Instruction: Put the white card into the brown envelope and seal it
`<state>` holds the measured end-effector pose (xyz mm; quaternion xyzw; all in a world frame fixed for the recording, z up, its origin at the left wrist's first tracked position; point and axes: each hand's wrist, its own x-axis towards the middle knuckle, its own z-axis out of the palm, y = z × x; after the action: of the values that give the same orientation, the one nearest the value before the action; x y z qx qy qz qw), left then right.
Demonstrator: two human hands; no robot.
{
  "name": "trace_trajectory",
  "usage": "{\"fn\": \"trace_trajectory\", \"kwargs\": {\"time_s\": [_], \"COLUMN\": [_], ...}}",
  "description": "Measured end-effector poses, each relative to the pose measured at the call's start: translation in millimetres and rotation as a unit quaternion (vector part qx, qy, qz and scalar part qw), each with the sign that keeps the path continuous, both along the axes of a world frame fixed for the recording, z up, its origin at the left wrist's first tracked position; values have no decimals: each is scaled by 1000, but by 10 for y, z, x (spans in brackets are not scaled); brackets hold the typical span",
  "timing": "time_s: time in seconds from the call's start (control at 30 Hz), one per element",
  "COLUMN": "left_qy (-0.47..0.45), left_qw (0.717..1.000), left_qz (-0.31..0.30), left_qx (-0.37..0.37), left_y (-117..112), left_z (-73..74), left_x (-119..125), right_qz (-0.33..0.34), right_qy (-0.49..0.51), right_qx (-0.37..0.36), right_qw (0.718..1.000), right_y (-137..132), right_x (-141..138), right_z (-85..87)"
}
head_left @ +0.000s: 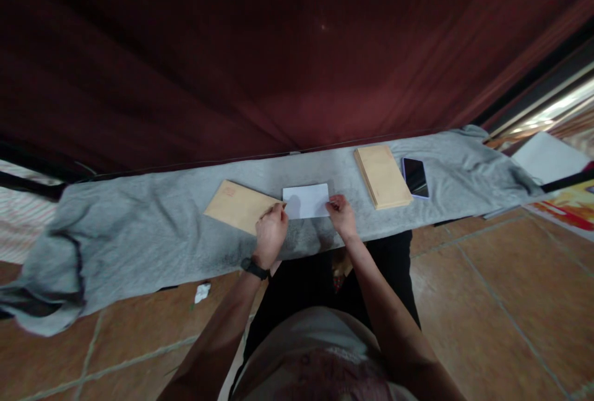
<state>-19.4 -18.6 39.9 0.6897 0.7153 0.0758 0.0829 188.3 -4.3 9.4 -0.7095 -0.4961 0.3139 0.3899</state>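
A folded white sheet of paper point(306, 200) lies on a grey cloth point(139, 234) that covers a narrow bench in front of me. My left hand point(270, 234), with a black watch on the wrist, pinches the paper's left edge with curled fingers. My right hand point(342, 213) pinches the paper's right edge. A single tan envelope point(236, 205) lies just left of the paper, partly under my left hand. A stack of tan envelopes point(383, 176) rests to the right.
A dark phone point(414, 177) lies right of the envelope stack. A dark red curtain point(278, 60) hangs behind the bench. A crumpled white scrap point(202, 292) sits on the tiled floor point(501, 314). White sheets point(547, 156) lie at far right.
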Motion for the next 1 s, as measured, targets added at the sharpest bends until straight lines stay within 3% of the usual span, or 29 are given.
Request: {"fn": "trace_trajectory", "kwargs": {"time_s": [0.23,0.43,0.57,0.73,0.83,1.0], "left_qy": [-46,-151,-73,1,33,71], "left_qw": [999,987,988,958,941,934], "left_qz": [-3,-52,-131,-246,-286,-307], "left_qx": [-23,12,27,-145,-176,-168], "left_y": [236,515,706,840,813,747], "left_z": [157,191,77,-45,13,177], "left_x": [334,625,381,-251,-462,-472], "right_qz": [-35,-27,-30,-26,-29,-26], "right_qy": [-48,-89,-124,-157,-167,-172], "right_qx": [10,-15,-17,-28,-39,-38], "right_qw": [998,996,992,987,985,984], "right_y": [-64,-199,-248,-243,-223,-205], "right_x": [672,916,957,925,882,832], "right_z": [-51,-96,-98,-88,-66,-26]}}
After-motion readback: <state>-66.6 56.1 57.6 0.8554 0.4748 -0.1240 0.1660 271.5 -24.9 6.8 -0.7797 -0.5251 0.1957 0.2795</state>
